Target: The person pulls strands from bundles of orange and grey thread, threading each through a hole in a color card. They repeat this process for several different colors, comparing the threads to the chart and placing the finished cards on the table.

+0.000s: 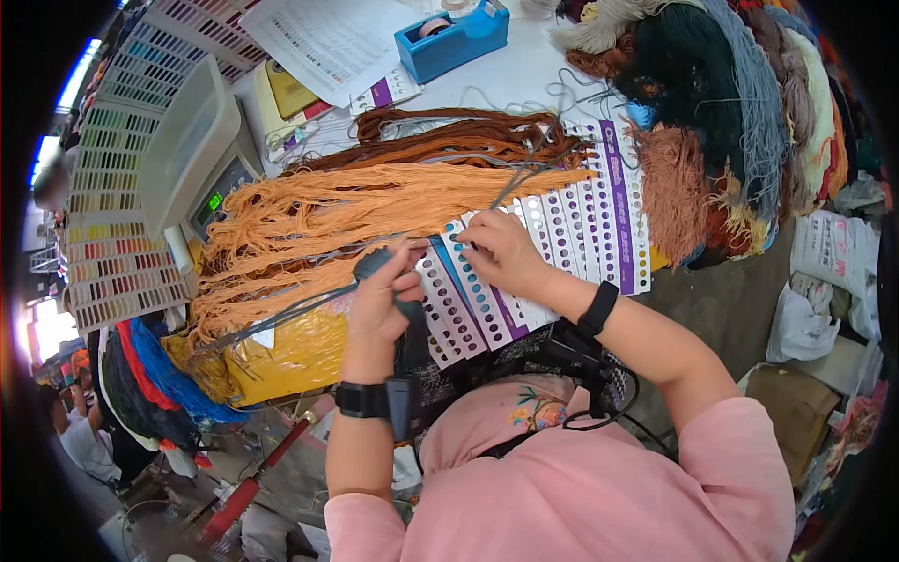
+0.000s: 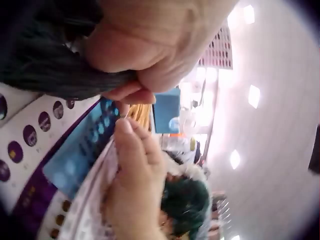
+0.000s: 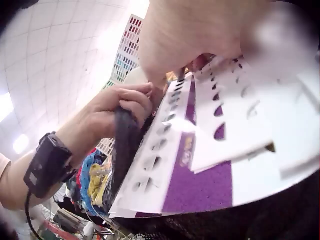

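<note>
My left hand [image 1: 382, 292] grips a hank of dark grey yarn [image 1: 409, 342], whose tail hangs past the wrist. It is over the left edge of several white thread cards [image 1: 571, 229] with purple strips and rows of punched holes. My right hand [image 1: 510, 255] lies over these cards, its thumb and fingertips pinching a thin strand close to the left fingertips. In the left wrist view a blue strip [image 2: 80, 160] with holes lies on a card beside the meeting fingertips. The dark yarn [image 3: 127, 132] also shows under the left hand in the right wrist view.
Orange yarn [image 1: 375, 201] and brown yarn [image 1: 449, 131] lie across the table behind the hands. A scale [image 1: 220, 201] with a clear tray stands left by colour charts [image 1: 122, 244]. A blue tape dispenser [image 1: 451, 42] sits at the back; yarn hanks [image 1: 693, 94] are piled right.
</note>
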The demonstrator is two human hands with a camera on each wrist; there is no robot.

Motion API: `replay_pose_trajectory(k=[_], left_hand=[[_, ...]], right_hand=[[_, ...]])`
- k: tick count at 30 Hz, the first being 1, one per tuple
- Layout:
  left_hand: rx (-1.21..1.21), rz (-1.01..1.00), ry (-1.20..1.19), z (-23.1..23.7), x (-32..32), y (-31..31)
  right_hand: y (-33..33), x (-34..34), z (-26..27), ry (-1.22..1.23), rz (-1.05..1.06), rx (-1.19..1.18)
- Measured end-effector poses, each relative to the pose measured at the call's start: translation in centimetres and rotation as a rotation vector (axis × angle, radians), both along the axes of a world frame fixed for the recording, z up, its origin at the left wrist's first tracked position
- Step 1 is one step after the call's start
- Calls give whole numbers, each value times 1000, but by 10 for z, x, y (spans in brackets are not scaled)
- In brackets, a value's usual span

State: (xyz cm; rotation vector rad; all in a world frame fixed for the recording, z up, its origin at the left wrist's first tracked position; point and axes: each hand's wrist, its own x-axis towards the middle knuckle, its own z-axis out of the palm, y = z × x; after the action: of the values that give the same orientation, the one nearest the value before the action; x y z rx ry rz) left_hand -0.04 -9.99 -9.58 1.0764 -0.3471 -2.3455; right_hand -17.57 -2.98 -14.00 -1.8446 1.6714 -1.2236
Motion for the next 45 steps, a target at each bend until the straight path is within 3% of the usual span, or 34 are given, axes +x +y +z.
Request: replay_pose_trajectory(k=[1,4,6,7,9,10,11,12,13,14,16,19,22,23,26,28,29,33,37,38,45], left_hand=[[183,39,219,7,6,-1],[-32,-302,268,-3,-5,-3],[-246,-511,-234,-12,-28,3],[-425,-614,-521,-9,-38,6],[-560,-491,-670,14,-24,1],[-466,-491,-699,28,3,-11],[-304,-263,-637,39,28,-20],[-304,-213,-636,55,73,-39],[-330,35,-664,70,113,-53],[-341,220,-370,61,177,-74],[-222,677,-264,34,300,-101],[-302,562,-522,78,239,-48],[-210,183,-424,80,133,18],[-164,58,-134,64,117,30],[-189,11,-105,58,51,55],[-214,3,-33,57,32,60],[-217,7,-18,61,25,62],[-262,-118,164,61,28,64],[-240,-15,33,63,35,73],[-380,-63,-64,67,32,77],[-293,18,71,61,30,81]], right_hand=[[-1,-1,-2,-16,6,6],[-3,0,0,-257,7,59],[-4,-4,2,-423,39,115],[-4,-5,1,-308,20,97],[-3,0,4,-89,-31,69],[-1,3,4,54,-29,114],[1,5,7,110,-46,136],[0,8,11,165,-58,154],[-1,11,14,219,-66,167],[-2,14,10,196,-83,142],[-2,15,12,208,-76,183],[-2,15,13,226,-69,179],[0,16,14,161,-67,100],[1,17,17,68,-38,96],[9,27,50,-176,18,133],[19,42,72,-701,150,484],[23,49,82,-966,213,660],[27,63,93,-1086,207,724],[32,63,98,-1220,223,736],[33,63,99,-1233,216,720],[39,52,105,-1288,237,689]])
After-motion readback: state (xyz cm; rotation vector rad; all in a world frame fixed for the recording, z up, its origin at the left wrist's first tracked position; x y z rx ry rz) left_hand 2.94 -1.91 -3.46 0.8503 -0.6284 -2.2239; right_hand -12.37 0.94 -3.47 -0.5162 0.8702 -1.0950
